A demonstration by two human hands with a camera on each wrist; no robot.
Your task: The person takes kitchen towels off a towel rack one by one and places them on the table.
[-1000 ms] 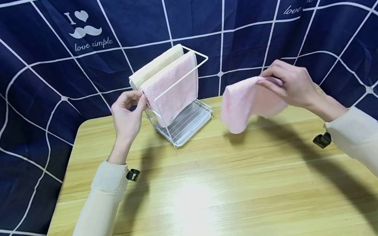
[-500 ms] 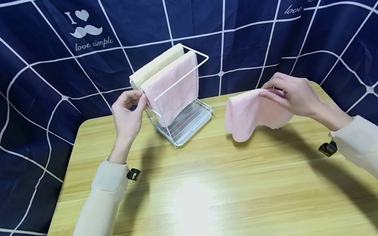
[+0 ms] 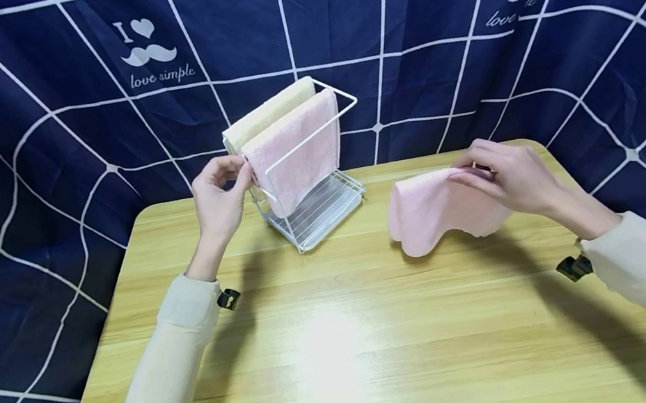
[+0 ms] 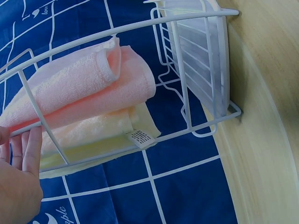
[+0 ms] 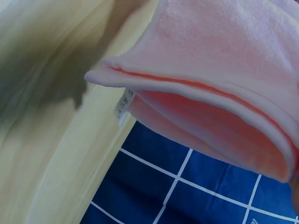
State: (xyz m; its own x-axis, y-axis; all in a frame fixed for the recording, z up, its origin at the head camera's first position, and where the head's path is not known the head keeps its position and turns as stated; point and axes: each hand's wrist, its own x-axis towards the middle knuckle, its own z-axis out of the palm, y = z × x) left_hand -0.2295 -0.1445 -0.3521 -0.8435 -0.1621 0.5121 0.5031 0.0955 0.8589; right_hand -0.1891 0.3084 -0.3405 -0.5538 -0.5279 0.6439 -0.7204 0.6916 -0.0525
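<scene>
A white wire towel rack (image 4: 181,79) stands toward the back of the table. A pink towel (image 3: 307,162) and a pale yellow towel (image 3: 271,112) hang folded over its bars. My left hand (image 3: 216,201) pinches the rack's left end, where its fingers meet a bar beside the pink towel's edge in the left wrist view. Away to the right, my right hand (image 3: 509,177) pinches the top of another pink towel (image 3: 432,209), which hangs folded just above the table. A white label (image 5: 124,105) shows on this towel in the right wrist view.
Under the hanging towels lies the rack's grey drip tray (image 3: 330,207). The light wooden table (image 3: 313,301) is backed and flanked by a dark blue curtain (image 3: 333,24) with white grid lines. Black wrist mounts (image 3: 228,299) sit at both cuffs.
My right hand has lowered and shifted slightly right, bringing the pink towel down toward the table. The left hand stays at the rack's end.
</scene>
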